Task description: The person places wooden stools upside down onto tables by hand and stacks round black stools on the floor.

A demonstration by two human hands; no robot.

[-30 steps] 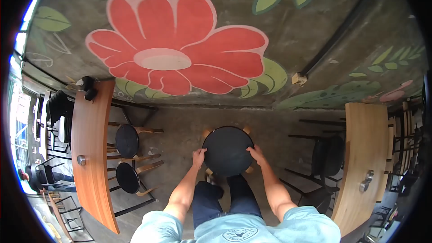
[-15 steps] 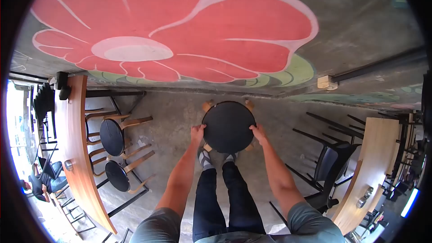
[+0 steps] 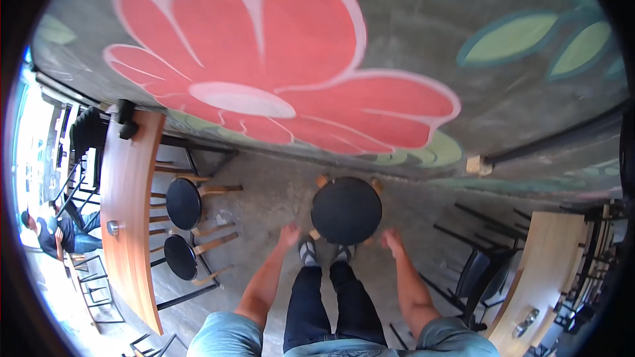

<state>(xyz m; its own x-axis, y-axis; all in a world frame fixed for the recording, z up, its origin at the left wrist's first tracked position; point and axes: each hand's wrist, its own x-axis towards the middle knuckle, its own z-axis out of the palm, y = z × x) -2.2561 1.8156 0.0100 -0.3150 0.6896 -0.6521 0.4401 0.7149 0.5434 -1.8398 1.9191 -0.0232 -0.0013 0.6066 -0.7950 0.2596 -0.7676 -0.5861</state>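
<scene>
A round stool with a black top (image 3: 346, 211) and light wooden legs stands on the floor in front of my feet, near the painted wall. My left hand (image 3: 289, 235) hangs in the air just left of the stool, apart from its rim. To the right of the seat, my right hand (image 3: 392, 240) is also off it, a small gap between them. Both hands are blurred, and how far their fingers are spread does not show.
Two black-topped stools (image 3: 183, 203) stand beside a long wooden table (image 3: 126, 211) on the left. At right are a black chair (image 3: 477, 274) and another wooden table (image 3: 539, 271). A person (image 3: 49, 235) sits at far left.
Both of my hands have let go of the stool's rim and moved back and apart from it. The stool stands on the floor near my feet.
</scene>
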